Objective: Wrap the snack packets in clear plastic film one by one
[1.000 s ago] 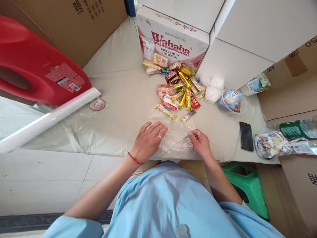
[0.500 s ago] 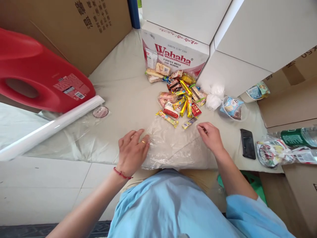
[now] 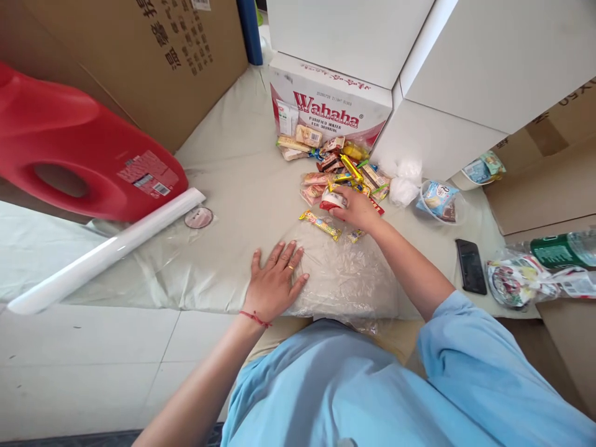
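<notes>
My left hand [image 3: 274,282] lies flat with its fingers spread, on the left edge of a clear plastic sheet or bag [image 3: 344,273]. My right hand [image 3: 356,211] reaches into the snack pile, its thumb and fingers round a red-and-white snack packet [image 3: 332,200]. That packet is partly hidden by the fingers. Just in front of it lies a yellow wrapped snack bar [image 3: 320,225], and a smaller yellow wrapper [image 3: 356,236] shows below my right wrist. Pink wrapped snacks [image 3: 313,186] sit to the left of the packet, and several yellow and brown bars [image 3: 350,166] lie behind.
A Wahaha water carton [image 3: 330,102] stands behind the pile. At left are a red jug [image 3: 93,149] and a white roll [image 3: 112,248]. To the right are white crumpled bags [image 3: 404,183], a clear bowl with snack packs [image 3: 440,205], a phone [image 3: 471,267] and a green-labelled bottle [image 3: 565,249].
My right hand has moved forward and left from the plastic's right side onto the red-and-white packet. My left hand has shifted right and flattened with fingers spread.
</notes>
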A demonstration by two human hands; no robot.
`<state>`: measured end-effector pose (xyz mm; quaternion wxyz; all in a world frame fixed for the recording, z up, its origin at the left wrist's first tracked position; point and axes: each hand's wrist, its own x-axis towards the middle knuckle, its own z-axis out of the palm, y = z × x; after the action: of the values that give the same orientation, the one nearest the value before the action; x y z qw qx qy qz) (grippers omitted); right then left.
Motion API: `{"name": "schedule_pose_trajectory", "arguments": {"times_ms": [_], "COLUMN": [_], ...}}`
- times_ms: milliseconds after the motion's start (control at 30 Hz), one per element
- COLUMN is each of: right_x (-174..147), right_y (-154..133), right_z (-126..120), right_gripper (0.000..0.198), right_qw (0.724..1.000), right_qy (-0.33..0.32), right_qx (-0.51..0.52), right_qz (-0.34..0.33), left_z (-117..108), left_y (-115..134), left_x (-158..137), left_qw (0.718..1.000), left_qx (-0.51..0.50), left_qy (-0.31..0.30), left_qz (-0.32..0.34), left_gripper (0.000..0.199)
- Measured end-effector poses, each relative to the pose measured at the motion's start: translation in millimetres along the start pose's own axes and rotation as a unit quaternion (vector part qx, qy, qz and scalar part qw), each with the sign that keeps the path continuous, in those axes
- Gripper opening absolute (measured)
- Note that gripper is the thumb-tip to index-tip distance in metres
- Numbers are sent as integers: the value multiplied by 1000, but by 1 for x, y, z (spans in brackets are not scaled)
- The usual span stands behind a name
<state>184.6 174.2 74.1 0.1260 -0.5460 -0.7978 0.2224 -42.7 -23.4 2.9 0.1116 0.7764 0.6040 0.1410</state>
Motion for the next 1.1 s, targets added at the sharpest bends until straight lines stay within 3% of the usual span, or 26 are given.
{"name": "schedule_pose_trajectory", "arguments": {"times_ms": [133, 233, 367, 500, 600, 667, 733, 800, 867, 967, 1100], "right_x": [-44, -91, -136, -147, -159, -178, -204, -232, -254, -267, -247], "right_y": [9, 7, -4, -11, -3, 9, 24, 39, 52, 63, 59], "right_z": [-38, -47, -13, 28, 31, 23, 17, 20, 32, 51, 41], "right_gripper": [55, 53, 47, 50, 54, 52, 57, 67, 62, 40, 27], "right_qw": [993, 991, 994, 991, 994, 995, 984, 970, 965, 974, 976], "right_qy": [71, 43, -54, -124, -91, -38, -15, -40, -67, -56, -50], "right_qx": [92, 129, 75, -33, -29, 16, 51, 41, -4, -25, 127], "right_qz": [-16, -16, -58, -47, -49, -95, -171, -237, -255, -219, -168], "left_z": [1, 1, 2, 4, 4, 0, -6, -10, -11, -11, -19], "left_y": [0, 0, 1, -2, -7, -11, -15, -17, -21, -27, -29], "left_x": [1, 0, 1, 0, -10, -22, -36, -48, -55, -54, -31], "left_qw": [1000, 1000, 1000, 1000, 996, 993, 988, 974, 964, 966, 973], "left_qx": [-11, -17, -10, -1, -7, -29, -73, -111, -112, -85, -120], "left_qy": [5, 7, 5, 15, 86, 112, 66, -16, -66, -79, -84], "left_qz": [-1, -2, -2, -6, -13, 30, 119, 197, 233, 229, 178], "left_gripper": [61, 59, 60, 59, 56, 52, 54, 58, 59, 47, 33]}}
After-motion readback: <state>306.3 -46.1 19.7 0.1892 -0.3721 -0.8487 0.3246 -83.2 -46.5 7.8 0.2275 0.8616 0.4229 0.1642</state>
